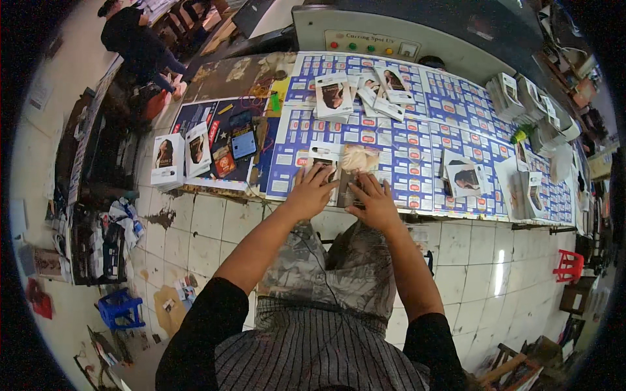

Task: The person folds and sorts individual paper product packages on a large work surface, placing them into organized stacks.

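Observation:
In front of me, at the table's near edge, lies a flat printed piece [360,158], perhaps a carton or a folded sheet. It has a white and dark left part and a brown right part with a pale picture. My left hand [313,193] rests on its left part, fingers stretched out and palm down. Over its lower right part my right hand [372,201] lies with fingers spread. The hands cover much of it. Beyond them are several white cartons [334,95] with a dark picture, loosely piled. More such cartons [467,177] lie to the right.
Blue-and-white printed sheets [417,140] cover the table. Left stand white carton stacks [167,159], beside a dark phone [244,142]. Taller stacks [505,94] stand at the far right. Behind is a grey machine [352,25] with buttons. Another person [135,39] stands far left.

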`<state>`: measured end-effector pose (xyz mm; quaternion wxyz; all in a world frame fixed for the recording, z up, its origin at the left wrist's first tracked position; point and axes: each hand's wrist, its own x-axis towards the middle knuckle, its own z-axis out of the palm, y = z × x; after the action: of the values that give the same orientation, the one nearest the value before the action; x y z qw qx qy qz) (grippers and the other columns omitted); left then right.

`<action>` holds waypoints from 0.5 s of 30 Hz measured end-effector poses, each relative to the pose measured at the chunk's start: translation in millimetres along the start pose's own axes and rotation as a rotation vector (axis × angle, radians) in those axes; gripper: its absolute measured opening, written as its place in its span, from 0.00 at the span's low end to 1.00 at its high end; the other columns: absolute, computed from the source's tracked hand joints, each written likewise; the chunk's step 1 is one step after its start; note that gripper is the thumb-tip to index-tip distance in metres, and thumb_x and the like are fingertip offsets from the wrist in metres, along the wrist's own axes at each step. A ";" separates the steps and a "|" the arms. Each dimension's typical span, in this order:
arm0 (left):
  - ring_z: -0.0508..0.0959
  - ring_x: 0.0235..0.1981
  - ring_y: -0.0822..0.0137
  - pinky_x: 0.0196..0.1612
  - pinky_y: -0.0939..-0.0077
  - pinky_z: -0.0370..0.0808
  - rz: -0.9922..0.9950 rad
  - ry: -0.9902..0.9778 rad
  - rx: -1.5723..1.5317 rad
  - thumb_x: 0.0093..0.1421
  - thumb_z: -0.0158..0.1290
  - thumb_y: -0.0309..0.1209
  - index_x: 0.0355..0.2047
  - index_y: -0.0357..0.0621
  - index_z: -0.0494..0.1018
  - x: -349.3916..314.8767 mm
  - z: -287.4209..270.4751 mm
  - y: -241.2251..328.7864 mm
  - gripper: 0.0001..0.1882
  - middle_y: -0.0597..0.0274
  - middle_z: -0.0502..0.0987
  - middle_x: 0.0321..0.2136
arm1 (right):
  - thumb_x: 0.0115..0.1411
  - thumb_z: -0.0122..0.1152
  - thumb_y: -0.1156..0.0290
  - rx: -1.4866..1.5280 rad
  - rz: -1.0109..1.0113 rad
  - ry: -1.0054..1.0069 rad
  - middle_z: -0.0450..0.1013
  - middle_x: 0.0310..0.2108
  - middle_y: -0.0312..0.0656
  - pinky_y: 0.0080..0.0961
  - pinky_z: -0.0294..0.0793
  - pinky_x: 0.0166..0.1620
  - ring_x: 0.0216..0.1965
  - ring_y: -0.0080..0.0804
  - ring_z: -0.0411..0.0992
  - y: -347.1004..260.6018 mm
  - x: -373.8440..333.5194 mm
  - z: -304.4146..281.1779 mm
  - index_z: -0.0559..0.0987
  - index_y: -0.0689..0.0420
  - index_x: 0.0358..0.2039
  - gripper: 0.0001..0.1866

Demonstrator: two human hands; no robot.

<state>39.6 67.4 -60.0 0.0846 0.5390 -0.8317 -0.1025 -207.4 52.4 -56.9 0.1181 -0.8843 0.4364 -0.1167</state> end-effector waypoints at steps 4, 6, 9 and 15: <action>0.55 0.70 0.56 0.67 0.33 0.50 0.115 0.112 -0.078 0.66 0.47 0.33 0.55 0.51 0.71 4.5 7.4 -10.6 0.17 0.60 0.62 0.65 | 0.55 0.66 0.44 -0.001 -0.014 0.042 0.56 0.69 0.44 0.62 0.51 0.66 0.70 0.49 0.52 -8.4 3.2 6.3 0.71 0.45 0.62 0.36; 0.59 0.68 0.57 0.67 0.35 0.51 0.111 0.136 -0.074 0.65 0.47 0.33 0.53 0.47 0.71 4.4 7.8 -11.7 0.17 0.61 0.65 0.64 | 0.55 0.67 0.44 -0.002 -0.007 0.035 0.56 0.68 0.45 0.62 0.51 0.66 0.70 0.49 0.52 -12.2 4.7 3.0 0.71 0.46 0.62 0.37; 0.60 0.67 0.57 0.66 0.33 0.49 0.067 0.102 -0.075 0.64 0.47 0.34 0.56 0.47 0.70 6.8 5.2 -6.3 0.20 0.61 0.64 0.64 | 0.54 0.67 0.45 0.058 0.043 0.067 0.56 0.68 0.50 0.59 0.48 0.67 0.70 0.53 0.51 -10.9 3.4 0.3 0.68 0.49 0.64 0.41; 0.58 0.67 0.57 0.66 0.29 0.42 0.029 0.125 -0.050 0.65 0.50 0.50 0.60 0.53 0.68 8.9 13.8 -3.1 0.28 0.60 0.64 0.63 | 0.56 0.64 0.43 0.061 0.104 0.105 0.54 0.68 0.55 0.58 0.47 0.68 0.70 0.57 0.50 -7.3 5.5 -5.1 0.66 0.46 0.67 0.41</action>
<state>35.2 59.2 -73.9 0.1514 0.5302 -0.8296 -0.0880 -200.3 51.7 -49.2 0.1279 -0.8492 0.4834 -0.1700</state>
